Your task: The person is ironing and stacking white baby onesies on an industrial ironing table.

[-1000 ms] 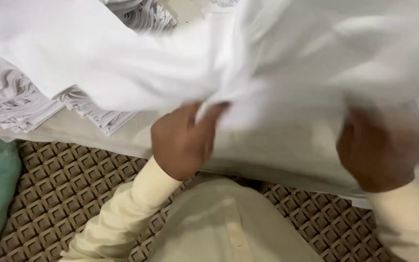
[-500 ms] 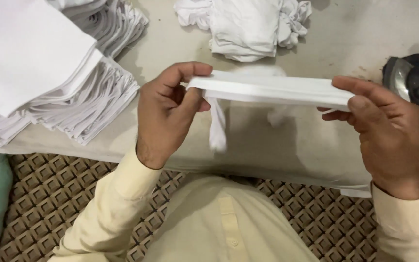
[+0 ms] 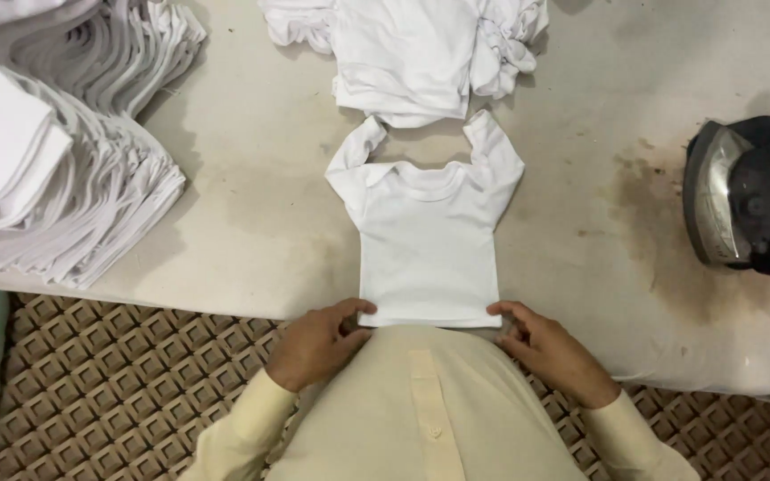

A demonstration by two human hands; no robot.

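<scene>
Stained table (image 3: 251,223): white shirt (image 3: 428,249) flat, hem pinched between both hands' fingers (image 3: 349,312).

No packages, labels, signs or screens anywhere in view.

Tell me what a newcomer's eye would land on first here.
First, the small white shirt spread flat at the middle of the table, with the left hand and right hand pinching its near corners at the table's edge. Next, the tall stack of folded white garments at far left, and the dark iron resting at the right edge beside a brownish stain.
</scene>
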